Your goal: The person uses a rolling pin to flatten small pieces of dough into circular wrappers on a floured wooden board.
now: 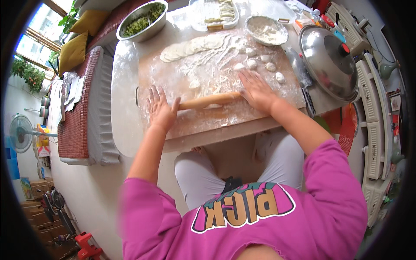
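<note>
A wooden rolling pin (pixel 210 101) lies across a floured wooden board (pixel 173 125), with a small piece of dough (pixel 213 105) partly hidden beneath it. My left hand (pixel 161 107) is at the pin's left end, fingers spread and pointing away from me. Over the right end rests my right hand (pixel 259 90), its fingers stretched out flat; the palm hides that tip of the pin. Just beyond the pin sits another dough piece (pixel 194 84). Several small dough lumps (pixel 271 66) are scattered past my right fingers. Farther back, flat round wrappers (pixel 190 47) overlap in a row.
At the back left stands a metal bowl of green filling (pixel 126 35). A tray of dumplings (pixel 236 21) and a bowl of flour (pixel 281 38) line the far side. A large domed lid (pixel 323 65) is at the right, near a knife (pixel 308 102) by the board's edge.
</note>
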